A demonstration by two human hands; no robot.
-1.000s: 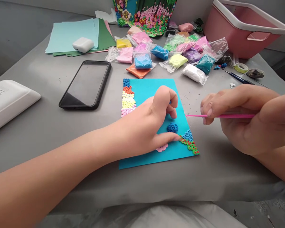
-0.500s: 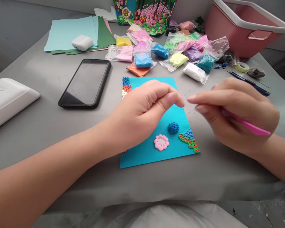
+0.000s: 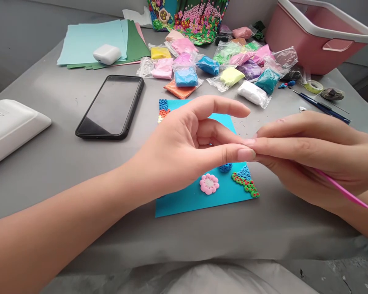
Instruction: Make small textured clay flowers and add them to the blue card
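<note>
Fingers, head view: left and right tips meet; whether they pinch anything, I cannot tell.
Left hand (image 3: 178, 155): forefinger raised apart from the thumb.
Right hand (image 3: 322, 151): grips the pink tool (image 3: 345, 191), one end jutting out.
Blue sheet (image 3: 184, 203): on the table (image 3: 52, 171), beneath the left hand.
Pink flower (image 3: 209, 184): on the sheet, near the blue ball (image 3: 225, 168).

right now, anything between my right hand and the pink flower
In this view, the left hand lies across the straight line from the right hand to the pink flower, as does the partly hidden blue clay ball.
</note>
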